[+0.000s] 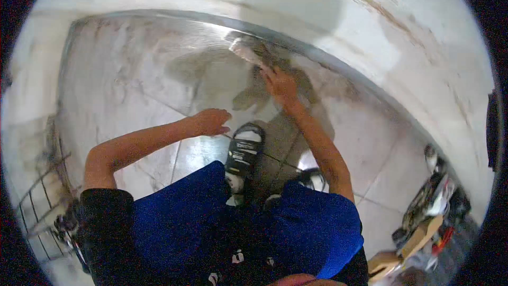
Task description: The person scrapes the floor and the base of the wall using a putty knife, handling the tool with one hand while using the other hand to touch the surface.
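My right hand [282, 90] reaches forward, low over the tiled floor [121, 74] by the foot of the wall. Its fingers close on the near end of a pale, elongated thing [244, 52]; blur hides its exact kind. That thing lies along the floor near the dark wall edge. My left hand [210, 122] hangs above the floor in front of my sandal [245, 148], thumb and fingers apart, with nothing seen in it. Shadows of my arm and head fall on the floor and wall.
A pale, streaked wall [370, 16] curves across the front. On the left stands a wire rack [45, 212]. Cardboard [420, 238] and mixed clutter lie at the right against the wall. My knees in blue shorts [180, 206] fill the lower middle.
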A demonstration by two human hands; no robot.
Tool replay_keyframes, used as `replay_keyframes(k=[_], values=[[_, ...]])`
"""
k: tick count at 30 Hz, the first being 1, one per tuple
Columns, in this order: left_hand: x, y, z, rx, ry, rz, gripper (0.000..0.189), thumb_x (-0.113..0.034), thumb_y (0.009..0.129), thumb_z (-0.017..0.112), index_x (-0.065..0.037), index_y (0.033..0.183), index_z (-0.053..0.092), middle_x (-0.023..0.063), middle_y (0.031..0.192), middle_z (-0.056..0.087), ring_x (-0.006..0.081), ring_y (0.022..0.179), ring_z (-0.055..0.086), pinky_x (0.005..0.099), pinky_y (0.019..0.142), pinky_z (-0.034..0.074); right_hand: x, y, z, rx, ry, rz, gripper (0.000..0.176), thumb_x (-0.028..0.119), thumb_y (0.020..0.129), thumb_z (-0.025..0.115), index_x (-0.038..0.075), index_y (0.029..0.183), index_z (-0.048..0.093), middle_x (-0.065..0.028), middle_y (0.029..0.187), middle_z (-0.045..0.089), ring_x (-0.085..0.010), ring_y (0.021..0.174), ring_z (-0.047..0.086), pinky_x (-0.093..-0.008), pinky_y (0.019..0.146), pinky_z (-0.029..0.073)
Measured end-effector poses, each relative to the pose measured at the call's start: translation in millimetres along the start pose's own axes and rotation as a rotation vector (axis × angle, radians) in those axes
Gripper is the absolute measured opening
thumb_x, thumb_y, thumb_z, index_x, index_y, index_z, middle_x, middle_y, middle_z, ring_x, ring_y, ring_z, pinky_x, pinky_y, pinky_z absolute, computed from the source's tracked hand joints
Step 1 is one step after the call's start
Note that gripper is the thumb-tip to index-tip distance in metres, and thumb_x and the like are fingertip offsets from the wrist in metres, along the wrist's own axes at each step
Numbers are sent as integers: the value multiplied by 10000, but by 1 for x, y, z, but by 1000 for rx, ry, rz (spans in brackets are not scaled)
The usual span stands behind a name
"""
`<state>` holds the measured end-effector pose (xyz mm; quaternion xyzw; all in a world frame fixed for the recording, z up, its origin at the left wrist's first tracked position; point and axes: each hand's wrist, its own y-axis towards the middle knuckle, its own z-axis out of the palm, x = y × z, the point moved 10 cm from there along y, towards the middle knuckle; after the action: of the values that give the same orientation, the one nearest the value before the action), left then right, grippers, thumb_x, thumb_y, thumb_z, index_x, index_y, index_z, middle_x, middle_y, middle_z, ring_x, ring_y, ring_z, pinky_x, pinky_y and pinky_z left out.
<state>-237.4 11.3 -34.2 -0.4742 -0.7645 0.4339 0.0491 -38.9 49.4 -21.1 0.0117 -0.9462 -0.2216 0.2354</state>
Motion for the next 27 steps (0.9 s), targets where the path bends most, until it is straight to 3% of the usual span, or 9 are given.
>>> replay_keyframes(k=[1,4,10,14,16,19,22,23,27], values=[[-8,7,-6,-95,55,81,520,-415,863,555,-17,1192,501,206,1131,561,365,1040,557,446,887,458,-6,-12,-15,-2,15,34,408,296,858,612,264,1260,551,-105,733,570,-255,567,587,-357,451,469],[-26,32,-11,49,84,141,519,-409,856,561,-17,1191,505,202,1140,562,359,1039,558,450,874,466,-14,-57,-56,98,-128,206,402,272,845,632,246,1241,565,-110,785,613,-244,587,595,-353,483,484],[-67,74,-37,-113,187,393,459,-351,811,604,7,1089,533,211,1037,593,381,970,577,471,823,468,-55,-162,-155,-290,93,484,318,232,889,606,94,1175,589,-58,768,614,-107,541,509,-263,478,416],[-107,93,-52,99,290,361,542,-387,834,590,-5,1206,497,210,1193,545,389,1097,528,457,933,439,-119,-245,-129,-417,873,1179,272,219,905,601,57,1123,607,16,730,562,-61,572,470,-217,497,373],[-110,96,-50,-13,263,449,484,-381,818,600,0,1106,523,207,1071,578,383,996,565,468,851,461,-106,-244,-122,-452,1128,1393,264,232,903,610,64,1107,617,42,713,532,-58,575,454,-206,506,359],[-109,95,-45,-102,222,519,453,-385,817,596,1,1047,535,205,988,596,382,932,588,475,800,476,-95,-212,-122,-275,841,1128,260,248,887,617,75,1082,635,-17,783,635,-197,625,582,-326,575,480],[-97,87,-39,-72,176,471,437,-377,822,590,-3,1039,529,206,960,595,387,920,591,479,790,480,-67,-154,-119,-147,454,782,335,322,893,597,57,1097,620,-77,716,617,-139,604,533,-279,571,432],[-90,82,-37,-51,158,428,431,-371,823,589,-4,1038,526,207,951,594,389,917,591,480,787,481,-63,-142,-108,40,339,817,321,304,889,581,67,1101,624,-171,794,647,-239,639,600,-341,612,469],[-57,49,-32,-60,139,264,427,-363,825,587,4,1032,519,217,953,591,392,919,591,479,791,479,-46,-62,-66,181,53,368,297,293,875,567,143,1123,633,-185,720,635,-357,628,612,-430,602,496]])
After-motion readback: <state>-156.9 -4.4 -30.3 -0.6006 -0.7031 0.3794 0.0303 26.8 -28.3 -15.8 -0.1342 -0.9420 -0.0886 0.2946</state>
